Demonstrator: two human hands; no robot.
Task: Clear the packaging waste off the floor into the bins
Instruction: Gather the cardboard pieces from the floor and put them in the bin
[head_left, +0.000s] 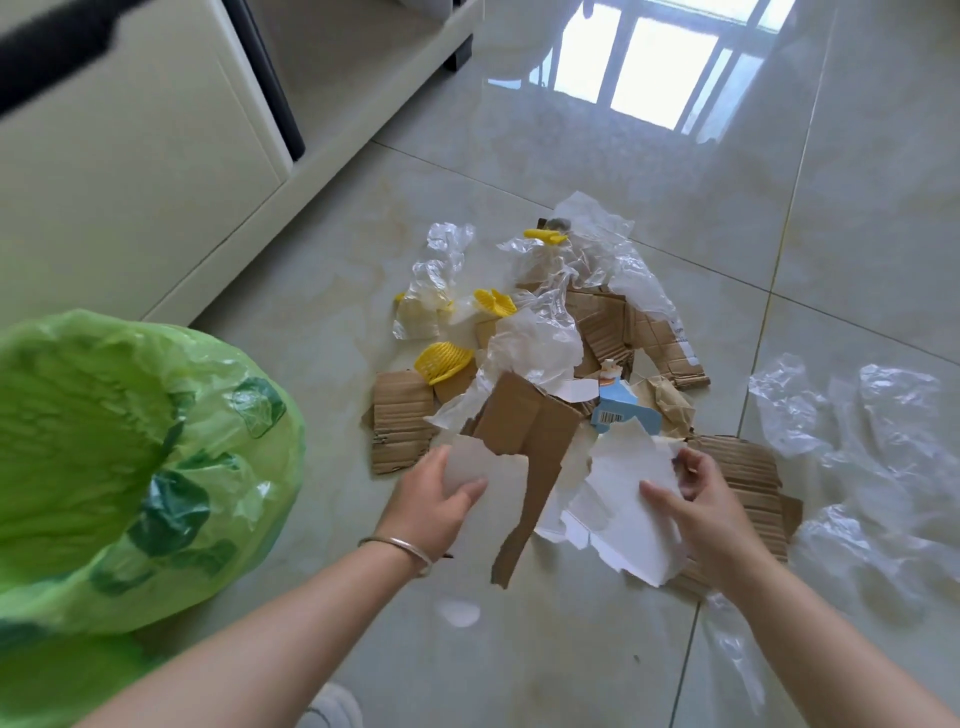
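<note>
Both forearms reaching down, left hand (434, 499) pinching translucent plastic sheet (470, 467), right hand (696, 499) gripping torn white paper (623, 499), green-bagged bin (119, 457) holding crumpled green plastic, glossy tiled floor (675, 156), cream cabinet (130, 145).

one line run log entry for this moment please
left hand: grips brown cardboard | right hand: pinches white paper | green bin bag: left

Cream cabinet (140, 135), glossy tiled floor (623, 171), silver bracelet (402, 546)
</note>
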